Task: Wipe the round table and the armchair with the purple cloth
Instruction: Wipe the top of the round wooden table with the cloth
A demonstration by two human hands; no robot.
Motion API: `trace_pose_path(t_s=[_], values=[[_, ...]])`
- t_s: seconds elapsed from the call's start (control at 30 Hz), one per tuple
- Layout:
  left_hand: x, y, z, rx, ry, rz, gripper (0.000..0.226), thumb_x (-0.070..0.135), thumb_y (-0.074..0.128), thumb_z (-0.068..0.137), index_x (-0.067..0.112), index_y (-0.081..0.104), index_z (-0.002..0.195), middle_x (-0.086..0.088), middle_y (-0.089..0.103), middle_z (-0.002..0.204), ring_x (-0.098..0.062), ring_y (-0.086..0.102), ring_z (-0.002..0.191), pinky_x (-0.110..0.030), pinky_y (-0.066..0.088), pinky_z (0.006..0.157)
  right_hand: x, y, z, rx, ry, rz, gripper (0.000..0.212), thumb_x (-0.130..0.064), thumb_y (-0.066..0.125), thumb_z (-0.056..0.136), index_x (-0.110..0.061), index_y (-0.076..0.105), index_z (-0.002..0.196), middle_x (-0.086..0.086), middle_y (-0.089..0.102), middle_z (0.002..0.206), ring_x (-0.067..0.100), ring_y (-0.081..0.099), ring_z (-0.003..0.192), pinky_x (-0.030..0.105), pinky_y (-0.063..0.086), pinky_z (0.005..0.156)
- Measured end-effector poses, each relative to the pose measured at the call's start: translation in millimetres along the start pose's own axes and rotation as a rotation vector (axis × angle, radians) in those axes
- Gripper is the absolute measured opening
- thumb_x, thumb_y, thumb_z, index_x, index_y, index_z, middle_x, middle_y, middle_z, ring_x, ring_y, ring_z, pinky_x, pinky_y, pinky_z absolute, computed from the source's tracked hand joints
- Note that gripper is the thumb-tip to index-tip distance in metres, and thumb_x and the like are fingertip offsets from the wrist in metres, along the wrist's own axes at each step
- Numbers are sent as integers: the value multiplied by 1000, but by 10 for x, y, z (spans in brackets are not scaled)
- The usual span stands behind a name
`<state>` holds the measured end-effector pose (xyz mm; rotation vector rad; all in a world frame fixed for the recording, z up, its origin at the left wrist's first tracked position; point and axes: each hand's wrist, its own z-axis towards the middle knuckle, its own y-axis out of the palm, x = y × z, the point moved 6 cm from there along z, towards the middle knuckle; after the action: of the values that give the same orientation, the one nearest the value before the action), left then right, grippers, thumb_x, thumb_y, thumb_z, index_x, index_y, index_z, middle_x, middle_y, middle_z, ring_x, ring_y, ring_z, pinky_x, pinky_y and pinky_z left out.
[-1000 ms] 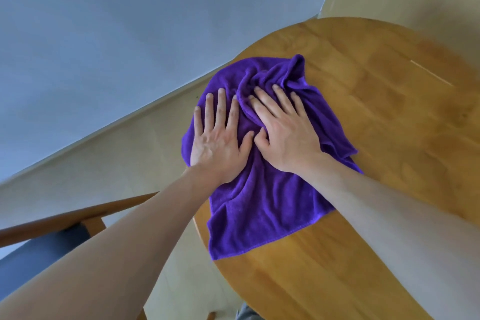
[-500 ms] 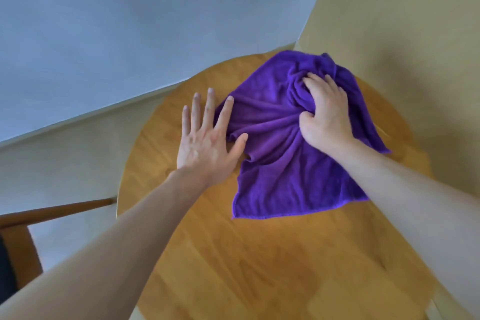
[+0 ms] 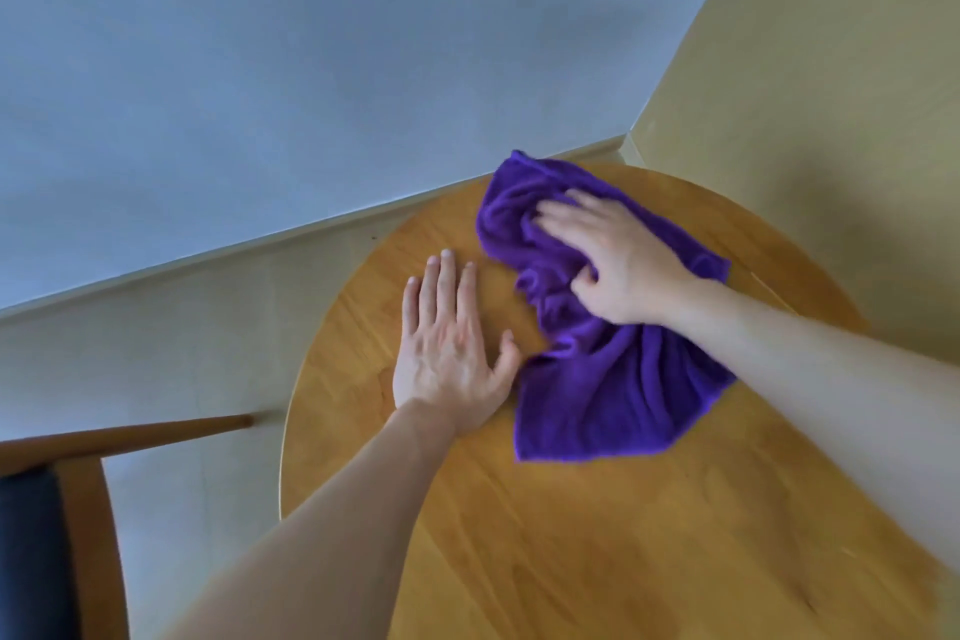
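Two hands on the round table point(image 3: 597, 535): left hand point(image 3: 451, 353) flat, fingers straight, frame centre; right hand point(image 3: 613, 265) presses and bunches the purple cloth point(image 3: 597, 390) right of centre. Armchair point(image 3: 67, 509) lower left.

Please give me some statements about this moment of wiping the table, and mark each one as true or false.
1. The right hand is on the purple cloth, with the thumb tucked into its folds. True.
2. The left hand also lies on the cloth. False: it lies flat on the bare wood of the round table, to the left of the cloth.
3. The cloth is spread out smooth and flat. False: it is bunched and wrinkled under the right hand.
4. Part of the armchair shows at the lower left, with a wooden frame and a dark cushion. True.
5. The cloth lies on the armchair. False: it lies on the table, reaching towards the far edge.
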<state>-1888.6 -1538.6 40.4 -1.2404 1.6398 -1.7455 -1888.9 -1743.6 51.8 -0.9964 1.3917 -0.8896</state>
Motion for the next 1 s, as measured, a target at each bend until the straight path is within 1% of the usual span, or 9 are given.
trace_pose_path(t_s=[0.13,0.3,0.4,0.47,0.67,0.73,0.87,0.93,1.0], values=[[16,-31,-20,23,-4,-23,76,43,35,88,8,29,155,-17,14,167,-29,5,156,-47,4,127,145,-59,158,104,548,70,80,-13,60,78,-22,38,155,-6,27,167,32,15,156,55,12,125],[-54,-64,-36,99,-53,-143,62,25,42,80,1,45,137,-19,36,158,-30,22,152,-45,12,126,-785,243,507,-97,59,44,81,-12,60,81,-28,35,156,-13,24,167,27,9,157,54,7,125],[-62,-88,-40,136,-57,-177,55,24,40,78,3,48,129,-19,42,153,-30,27,150,-45,16,126,-768,256,453,-145,-72,76,84,-3,58,76,-23,38,156,-10,28,166,24,13,157,48,9,126],[-52,-82,-26,125,-47,-160,60,25,37,78,5,48,134,-16,38,157,-29,23,152,-44,14,126,-472,130,412,-33,22,82,83,-3,58,73,-21,43,153,-7,34,164,28,22,154,49,17,124],[-16,-20,-2,36,-3,-21,69,41,39,87,25,34,154,-21,24,162,-35,12,153,-49,7,126,233,-33,-198,218,784,49,76,-15,56,83,-21,33,155,-5,24,168,31,12,156,55,8,125],[-4,11,4,2,8,37,69,47,38,89,31,30,156,-23,21,163,-38,10,153,-51,5,126,121,1,-227,130,715,-8,79,-19,55,86,-23,26,158,-6,17,170,35,7,157,59,7,124],[3,36,20,-17,1,91,71,52,35,90,34,26,158,-25,22,162,-40,12,152,-53,7,125,97,4,-265,-188,45,-197,82,-25,42,83,-26,18,162,-10,10,171,28,7,157,54,11,125],[3,24,29,-26,-6,124,71,52,31,91,33,25,159,-26,22,161,-41,13,151,-55,8,125,409,-109,-438,-125,128,-167,85,-26,39,77,-26,26,161,-8,18,170,28,13,157,53,15,125],[36,-1,40,-63,-6,178,73,54,25,91,31,21,160,-28,21,160,-43,13,151,-56,9,124,707,-223,-728,99,545,-80,82,-25,44,76,-24,33,157,-5,26,168,33,19,155,55,18,123]])
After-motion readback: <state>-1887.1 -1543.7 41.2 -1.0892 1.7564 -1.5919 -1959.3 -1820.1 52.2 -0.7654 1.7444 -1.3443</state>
